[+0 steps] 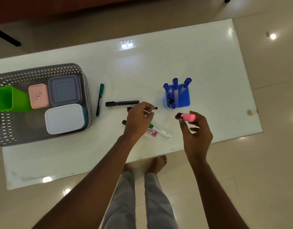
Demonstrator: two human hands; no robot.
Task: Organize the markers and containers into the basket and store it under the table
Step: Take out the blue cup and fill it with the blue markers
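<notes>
Pinches pink highlighter in right grip, black pen in left grip; risks toppling crowded blue holder on insertion.

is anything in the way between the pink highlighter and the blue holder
Nothing visible. The right hand holds the pink highlighter near the blue holder, with only bare table showing between them.

The glossy white table carries a grey lattice basket at its left edge. Just right of the basket lies a teal pen, then a black marker. A blue holder stands toward the right edge. 2 white markers lie together near the front edge.
</notes>
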